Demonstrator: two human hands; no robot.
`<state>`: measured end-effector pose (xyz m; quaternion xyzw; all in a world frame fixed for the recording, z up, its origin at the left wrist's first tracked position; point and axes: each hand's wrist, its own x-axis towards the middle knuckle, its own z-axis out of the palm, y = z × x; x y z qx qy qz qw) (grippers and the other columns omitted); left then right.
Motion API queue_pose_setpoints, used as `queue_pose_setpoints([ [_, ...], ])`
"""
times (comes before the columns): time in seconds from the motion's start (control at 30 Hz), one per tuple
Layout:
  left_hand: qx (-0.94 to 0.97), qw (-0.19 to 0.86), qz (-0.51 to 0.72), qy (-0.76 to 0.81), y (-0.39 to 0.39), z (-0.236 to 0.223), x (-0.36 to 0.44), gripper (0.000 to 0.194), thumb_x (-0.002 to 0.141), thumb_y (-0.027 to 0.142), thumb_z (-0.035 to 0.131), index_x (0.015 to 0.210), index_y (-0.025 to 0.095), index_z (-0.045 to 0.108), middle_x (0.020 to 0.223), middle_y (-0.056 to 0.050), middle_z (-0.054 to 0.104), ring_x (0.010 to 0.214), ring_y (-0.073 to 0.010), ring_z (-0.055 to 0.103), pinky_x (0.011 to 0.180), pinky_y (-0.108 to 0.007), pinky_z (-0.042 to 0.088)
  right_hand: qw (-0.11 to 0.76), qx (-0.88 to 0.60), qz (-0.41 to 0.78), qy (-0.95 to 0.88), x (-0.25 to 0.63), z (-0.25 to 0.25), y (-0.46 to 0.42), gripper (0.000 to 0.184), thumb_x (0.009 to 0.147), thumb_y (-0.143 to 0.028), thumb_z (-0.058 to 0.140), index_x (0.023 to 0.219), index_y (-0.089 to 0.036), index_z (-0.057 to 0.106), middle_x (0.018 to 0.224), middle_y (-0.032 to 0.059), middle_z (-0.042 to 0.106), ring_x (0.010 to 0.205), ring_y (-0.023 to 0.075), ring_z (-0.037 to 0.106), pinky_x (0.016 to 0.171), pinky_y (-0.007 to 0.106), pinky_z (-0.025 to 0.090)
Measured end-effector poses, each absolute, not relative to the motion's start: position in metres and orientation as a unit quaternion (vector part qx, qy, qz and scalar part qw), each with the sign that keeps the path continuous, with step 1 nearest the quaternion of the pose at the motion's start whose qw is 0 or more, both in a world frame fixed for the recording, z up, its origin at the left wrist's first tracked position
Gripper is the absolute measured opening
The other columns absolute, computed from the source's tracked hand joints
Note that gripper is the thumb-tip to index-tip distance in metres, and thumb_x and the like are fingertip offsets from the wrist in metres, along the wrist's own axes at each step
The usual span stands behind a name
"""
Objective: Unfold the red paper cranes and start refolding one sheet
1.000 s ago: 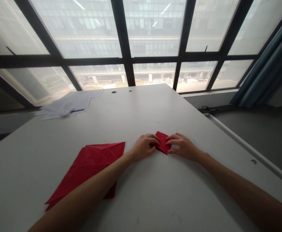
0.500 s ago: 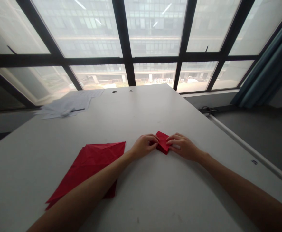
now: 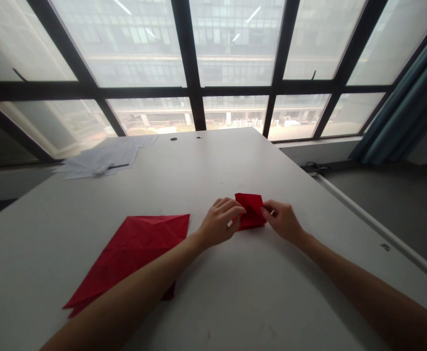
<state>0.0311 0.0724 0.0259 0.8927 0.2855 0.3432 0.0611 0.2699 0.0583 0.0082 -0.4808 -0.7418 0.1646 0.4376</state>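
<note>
A small folded piece of red paper [image 3: 250,210] is held just above the white table [image 3: 206,170] between both hands. My left hand [image 3: 219,223] pinches its left edge with curled fingers. Its right edge is gripped by my right hand [image 3: 282,220], fingers closed. The piece is lifted and tilted up on its near side. A larger creased sheet of red paper [image 3: 136,248] lies flat on the table to the left, partly under my left forearm.
A loose pile of white papers [image 3: 102,158] with a dark pen lies at the table's far left. Two small holes [image 3: 173,139] mark the far edge. Large windows stand behind; the table's right edge drops to a grey floor.
The small red piece lay flat under my fingertips before; now both hands have lifted it off the table and opened it wider. The large sheet has not moved.
</note>
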Motion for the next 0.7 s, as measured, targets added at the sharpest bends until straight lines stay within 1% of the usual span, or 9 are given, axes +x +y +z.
queue_pose_setpoints([
  [0.07, 0.922, 0.057, 0.289, 0.253, 0.0685, 0.0279, 0.0349, 0.021, 0.097, 0.028, 0.051, 0.113, 0.024, 0.064, 0.114, -0.007, 0.068, 0.113, -0.0226, 0.058, 0.102, -0.040, 0.042, 0.453, -0.492, 0.192, -0.719, 0.2691, 0.0073, 0.0597, 0.018, 0.090, -0.028, 0.055, 0.082, -0.019, 0.068, 0.071, 0.0018, 0.068, 0.060, 0.0152, 0.059, 0.056, 0.027, 0.047],
  [0.13, 0.936, 0.053, 0.258, 0.233, 0.0676, 0.0285, 0.0382, 0.028, 0.095, 0.038, 0.057, 0.119, 0.026, 0.064, 0.126, -0.006, 0.065, 0.125, -0.0244, 0.053, 0.110, -0.042, 0.036, 0.469, -0.496, 0.221, -0.696, 0.2690, 0.0060, 0.0612, 0.020, 0.089, -0.031, 0.056, 0.080, -0.018, 0.067, 0.070, 0.0027, 0.068, 0.059, 0.0153, 0.059, 0.053, 0.026, 0.046],
  [0.2, 0.944, 0.051, 0.237, 0.225, 0.0692, 0.0276, 0.0394, 0.036, 0.092, 0.046, 0.062, 0.122, 0.026, 0.064, 0.133, -0.006, 0.061, 0.131, -0.0251, 0.049, 0.114, -0.042, 0.032, 0.483, -0.502, 0.253, -0.672, 0.2687, 0.0050, 0.0624, 0.021, 0.088, -0.034, 0.057, 0.079, -0.017, 0.066, 0.064, 0.0015, 0.065, 0.053, 0.0139, 0.055, 0.048, 0.025, 0.043],
  [0.27, 0.947, 0.053, 0.217, 0.232, 0.0717, 0.0258, 0.0383, 0.037, 0.092, 0.047, 0.062, 0.121, 0.025, 0.065, 0.132, -0.006, 0.063, 0.128, -0.0240, 0.052, 0.115, -0.042, 0.031, 0.494, -0.509, 0.282, -0.646, 0.2678, 0.0047, 0.0629, 0.022, 0.088, -0.035, 0.059, 0.075, -0.017, 0.064, 0.056, -0.0013, 0.060, 0.045, 0.0116, 0.050, 0.042, 0.023, 0.039],
  [0.37, 0.947, 0.057, 0.197, 0.248, 0.0739, 0.0238, 0.0355, 0.030, 0.096, 0.044, 0.056, 0.117, 0.026, 0.066, 0.122, -0.004, 0.068, 0.116, -0.0213, 0.060, 0.115, -0.042, 0.030, 0.509, -0.514, 0.317, -0.614, 0.2658, 0.0051, 0.0628, 0.024, 0.087, -0.035, 0.060, 0.071, -0.017, 0.060, 0.050, -0.0041, 0.055, 0.039, 0.0099, 0.047, 0.038, 0.021, 0.035],
  [0.5, 0.947, 0.055, 0.204, 0.241, 0.0741, 0.0245, 0.0350, 0.027, 0.099, 0.040, 0.053, 0.116, 0.026, 0.066, 0.117, -0.003, 0.069, 0.114, -0.0202, 0.060, 0.115, -0.042, 0.030, 0.514, -0.518, 0.350, -0.587, 0.2642, 0.0053, 0.0624, 0.022, 0.086, -0.036, 0.060, 0.074, -0.017, 0.060, 0.052, -0.0042, 0.057, 0.037, 0.0097, 0.049, 0.035, 0.021, 0.036],
  [0.7, 0.941, 0.051, 0.240, 0.233, 0.0757, 0.0268, 0.0370, 0.029, 0.100, 0.041, 0.049, 0.114, 0.025, 0.068, 0.120, -0.005, 0.068, 0.119, -0.0209, 0.058, 0.112, -0.040, 0.034, 0.503, -0.511, 0.384, -0.581, 0.2620, 0.0058, 0.0613, 0.022, 0.084, -0.036, 0.061, 0.075, -0.017, 0.060, 0.057, -0.0037, 0.059, 0.038, 0.0091, 0.051, 0.034, 0.020, 0.040],
])
